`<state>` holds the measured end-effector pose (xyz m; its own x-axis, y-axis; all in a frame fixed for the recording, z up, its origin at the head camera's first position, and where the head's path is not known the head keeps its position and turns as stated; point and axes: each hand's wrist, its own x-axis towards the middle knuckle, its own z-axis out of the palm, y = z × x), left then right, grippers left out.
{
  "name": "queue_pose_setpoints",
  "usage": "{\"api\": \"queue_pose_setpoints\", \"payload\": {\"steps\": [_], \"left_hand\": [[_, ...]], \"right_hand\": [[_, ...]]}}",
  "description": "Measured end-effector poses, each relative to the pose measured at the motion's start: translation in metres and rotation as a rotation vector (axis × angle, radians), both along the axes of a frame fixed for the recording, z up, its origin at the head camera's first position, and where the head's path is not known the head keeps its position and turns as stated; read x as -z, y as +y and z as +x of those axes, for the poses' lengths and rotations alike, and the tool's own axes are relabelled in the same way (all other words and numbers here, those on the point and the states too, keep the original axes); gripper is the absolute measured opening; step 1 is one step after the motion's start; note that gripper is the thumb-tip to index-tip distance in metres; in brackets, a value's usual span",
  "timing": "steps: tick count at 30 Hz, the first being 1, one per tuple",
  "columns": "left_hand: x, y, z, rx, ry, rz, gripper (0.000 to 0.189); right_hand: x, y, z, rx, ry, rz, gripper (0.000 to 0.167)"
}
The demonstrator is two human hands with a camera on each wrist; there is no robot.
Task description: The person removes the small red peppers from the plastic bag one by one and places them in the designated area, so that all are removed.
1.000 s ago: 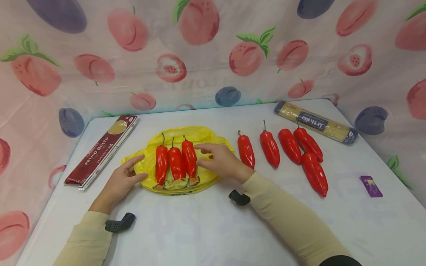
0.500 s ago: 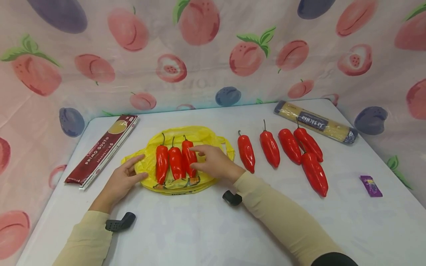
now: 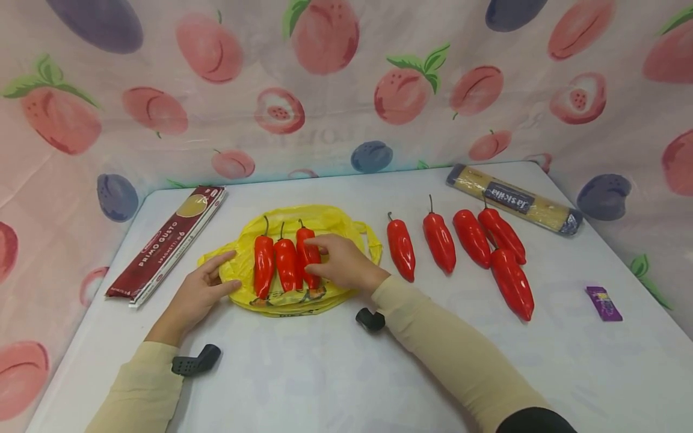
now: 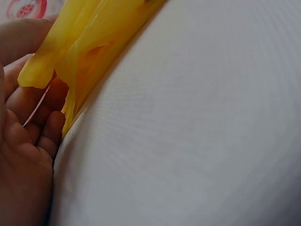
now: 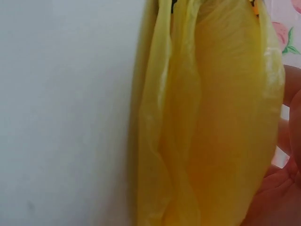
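A yellow plastic bag (image 3: 330,219) lies flat on the table. Three red chili peppers (image 3: 263,258) sit in a row on it, stems pointing away. My left hand (image 3: 197,294) holds the bag's left edge, and in the left wrist view a fold of yellow plastic (image 4: 84,42) hangs between its thumb and fingers. At the right side of the row, my right hand (image 3: 346,261) touches the rightmost of these peppers (image 3: 308,255), with index finger and thumb spread along its side. In the right wrist view the bag's puffed side (image 5: 230,117) hides most of this hand.
Several more red peppers (image 3: 400,246) lie on the white table (image 3: 303,373) to the right. A dark red spaghetti pack (image 3: 168,243) is at the left. A clear pasta pack (image 3: 511,198) lies at the back right, with a small purple packet (image 3: 603,304) nearer.
My right hand has moved left, from beside the rightmost pepper on the bag until its fingers touch it. The left hand keeps its place at the bag's edge.
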<state>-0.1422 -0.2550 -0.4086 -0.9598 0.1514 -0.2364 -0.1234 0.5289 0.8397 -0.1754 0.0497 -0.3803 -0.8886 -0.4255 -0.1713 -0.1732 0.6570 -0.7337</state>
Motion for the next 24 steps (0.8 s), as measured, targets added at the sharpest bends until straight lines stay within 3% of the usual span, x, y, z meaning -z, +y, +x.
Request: {"api": "queue_pose_setpoints", "payload": {"steps": [7, 18, 24], "left_hand": [[0.0005, -0.0003, -0.0008, -0.004, -0.009, 0.003, 0.079], [0.0011, -0.0007, -0.0010, 0.000, 0.014, -0.012, 0.077], [0.0008, -0.0003, -0.0012, 0.002, 0.009, -0.022, 0.077]], "right_hand": [[0.0047, -0.0035, -0.0050, -0.028, 0.034, 0.018, 0.060], [0.0078, -0.0060, -0.0070, -0.016, -0.006, 0.037, 0.061], [0.0090, -0.0069, -0.0077, -0.054, -0.014, 0.054, 0.062]]}}
